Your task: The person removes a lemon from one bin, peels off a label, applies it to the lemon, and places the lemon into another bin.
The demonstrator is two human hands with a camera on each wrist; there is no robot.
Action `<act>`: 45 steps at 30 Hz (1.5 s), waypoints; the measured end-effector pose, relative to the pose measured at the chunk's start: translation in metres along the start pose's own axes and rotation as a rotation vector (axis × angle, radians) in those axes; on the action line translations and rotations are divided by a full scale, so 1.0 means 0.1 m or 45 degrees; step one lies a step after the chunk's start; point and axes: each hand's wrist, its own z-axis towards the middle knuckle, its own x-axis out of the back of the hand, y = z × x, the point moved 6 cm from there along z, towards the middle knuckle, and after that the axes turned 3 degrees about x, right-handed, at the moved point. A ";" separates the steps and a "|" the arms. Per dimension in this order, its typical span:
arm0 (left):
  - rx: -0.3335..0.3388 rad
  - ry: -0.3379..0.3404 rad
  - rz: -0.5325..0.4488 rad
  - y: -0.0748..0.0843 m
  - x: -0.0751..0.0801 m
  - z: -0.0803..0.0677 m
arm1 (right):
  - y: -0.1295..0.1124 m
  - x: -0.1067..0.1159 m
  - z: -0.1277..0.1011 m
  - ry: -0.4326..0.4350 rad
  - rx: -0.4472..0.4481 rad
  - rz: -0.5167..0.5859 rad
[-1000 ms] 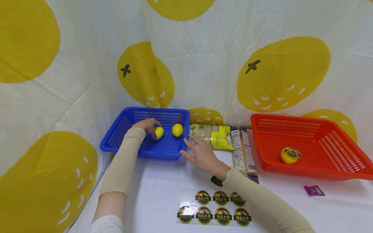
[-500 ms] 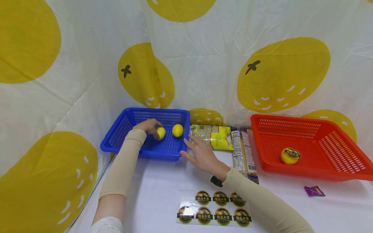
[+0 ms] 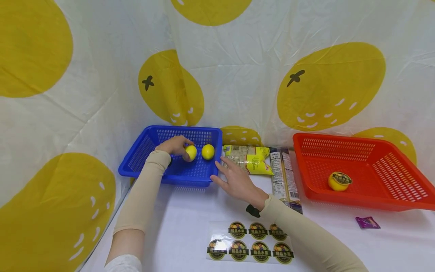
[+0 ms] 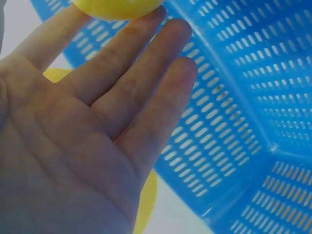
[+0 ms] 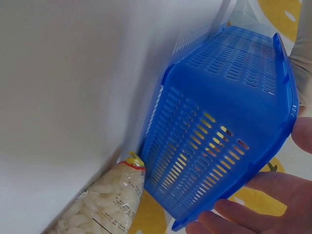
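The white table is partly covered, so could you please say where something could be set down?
The table is bare between the left sleeve and the sticker sheet, and between the right sleeve and the purple sachet. It is crowded between the blue basket and red basket, by a yellow bag, long packet and the right hand.

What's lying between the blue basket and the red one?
Between the blue basket and the red basket, the head view shows a yellow-printed bag beside a long packet, and the right hand.
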 end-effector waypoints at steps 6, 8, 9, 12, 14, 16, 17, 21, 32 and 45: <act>-0.051 0.047 -0.006 0.11 0.05 -0.12 | 0.00 -0.01 0.00 0.009 0.014 -0.006; -0.058 0.060 -0.003 0.14 0.06 -0.17 | 0.00 -0.01 -0.01 0.013 0.020 -0.005; -0.065 0.068 0.001 0.15 0.07 -0.19 | 0.00 -0.01 -0.01 0.016 0.023 -0.005; -0.095 0.088 0.008 0.19 0.09 -0.27 | 0.00 -0.01 -0.01 0.021 0.027 -0.008; -0.128 0.103 0.005 0.22 0.10 -0.32 | 0.00 -0.01 -0.01 0.022 0.025 -0.006; -0.163 0.119 -0.005 0.26 0.11 -0.38 | 0.01 -0.02 -0.01 0.017 0.015 -0.005; -0.177 0.130 -0.008 0.28 0.11 -0.40 | 0.02 -0.01 -0.02 0.016 0.012 -0.001; -0.237 0.178 -0.008 0.36 0.12 -0.51 | 0.02 -0.01 -0.02 0.012 0.007 0.015; -0.370 0.241 0.060 0.62 0.13 -0.79 | 0.05 0.00 -0.07 0.004 0.010 0.025; -0.525 0.249 0.093 1.05 -0.10 -1.04 | 0.18 0.10 -0.37 -0.008 -0.070 0.095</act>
